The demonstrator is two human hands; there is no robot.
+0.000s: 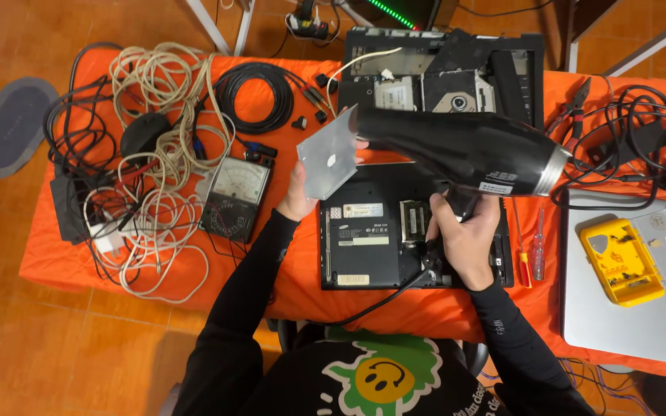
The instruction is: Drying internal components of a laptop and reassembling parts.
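table [302, 285]: orange cloth cover, fills most of view
silver laptop [641, 308]: closed, far right edge of table; yellow parts tray [622, 260] lies on its lid
black laptop [379, 239]: upside down, base up, centre, under both hands
2nd black laptop [456, 77]: opened up, drive bay exposed, at back
heat gun [464, 150]: black w/ silver end, held horiz. above centre laptop, nozzle toward metal plate
R hand [464, 239]: clamped on heat gun grip
metal plate [329, 158]: grey, flat, tilted, held up just off nozzle
L hand [298, 192]: fingers closed on plate's lower edge
cables [163, 154]: white + black tangle, left side
multimeter [234, 196]: analog, beside cables
screwdrivers [532, 250]: 2, red handles, betw. centre laptop & silver one
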